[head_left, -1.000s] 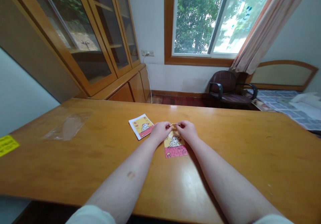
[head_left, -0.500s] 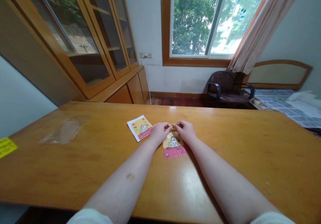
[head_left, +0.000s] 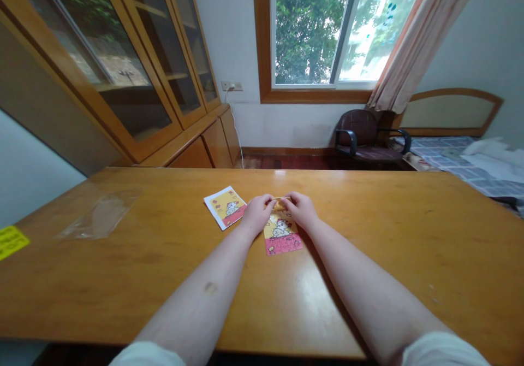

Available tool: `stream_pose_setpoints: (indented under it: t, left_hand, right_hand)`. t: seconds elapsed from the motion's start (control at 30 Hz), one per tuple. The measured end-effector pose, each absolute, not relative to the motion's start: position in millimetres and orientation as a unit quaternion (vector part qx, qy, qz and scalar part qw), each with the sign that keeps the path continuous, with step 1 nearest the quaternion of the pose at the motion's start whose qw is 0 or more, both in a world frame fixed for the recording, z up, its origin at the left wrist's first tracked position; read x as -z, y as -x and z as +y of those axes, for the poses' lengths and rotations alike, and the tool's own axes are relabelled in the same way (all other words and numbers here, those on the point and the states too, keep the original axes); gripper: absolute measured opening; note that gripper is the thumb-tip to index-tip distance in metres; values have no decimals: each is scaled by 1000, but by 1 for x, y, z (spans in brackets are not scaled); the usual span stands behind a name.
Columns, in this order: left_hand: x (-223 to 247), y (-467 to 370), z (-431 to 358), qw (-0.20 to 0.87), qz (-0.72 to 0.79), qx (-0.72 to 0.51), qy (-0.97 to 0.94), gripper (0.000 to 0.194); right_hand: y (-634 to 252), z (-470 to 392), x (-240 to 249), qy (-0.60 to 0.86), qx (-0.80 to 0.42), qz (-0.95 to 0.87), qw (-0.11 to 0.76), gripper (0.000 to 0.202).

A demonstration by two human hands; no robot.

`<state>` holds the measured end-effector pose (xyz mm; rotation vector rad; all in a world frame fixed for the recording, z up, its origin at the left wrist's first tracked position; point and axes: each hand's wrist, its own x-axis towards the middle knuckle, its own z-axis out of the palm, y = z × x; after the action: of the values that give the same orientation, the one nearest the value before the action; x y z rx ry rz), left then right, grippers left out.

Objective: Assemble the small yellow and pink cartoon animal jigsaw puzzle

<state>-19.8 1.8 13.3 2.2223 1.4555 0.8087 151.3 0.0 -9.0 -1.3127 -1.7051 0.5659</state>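
A small jigsaw puzzle (head_left: 283,242), yellow above and pink below with a white cartoon animal, lies on the wooden table. Its far edge is between my hands, and a yellow strip there looks slightly raised. My left hand (head_left: 259,213) pinches the left side of that edge, while my right hand (head_left: 303,211) is closed on the right side. The fingers cover the puzzle's upper corners, so their exact grip is partly hidden. Just left of my left hand lies a white-bordered picture card (head_left: 225,207) bearing the same design.
A clear plastic bag (head_left: 100,216) lies flat on the left of the table (head_left: 164,278). A yellow label (head_left: 13,242) is at the far left. Beyond the table stand a glass-doored cabinet (head_left: 159,76), an armchair (head_left: 362,136) and a bed (head_left: 462,155).
More of the yellow strip shows between my hands, and my fingertips have shifted slightly along the puzzle's far edge. The view has moved a little; the card and bag stay in place.
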Motion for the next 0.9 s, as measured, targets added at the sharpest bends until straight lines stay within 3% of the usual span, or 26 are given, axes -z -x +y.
stream_pose_setpoints:
  t: [0.17, 0.4, 0.67, 0.9]
  left_hand:
    - [-13, 21, 2, 130, 526, -264, -798, 21]
    - [-13, 22, 4, 218, 552, -308, -744, 25]
    - [-11, 21, 5, 167, 531, -236, -796, 31]
    - [-7, 20, 4, 189, 519, -287, -783, 25]
  right_hand:
    - [-150, 1, 8, 584, -222, -659, 419, 26]
    - [-150, 2, 8, 510, -282, -682, 442, 17]
    - [-154, 10, 14, 520, -264, -667, 464, 16]
    - [-153, 13, 22, 526, -356, -613, 470, 25]
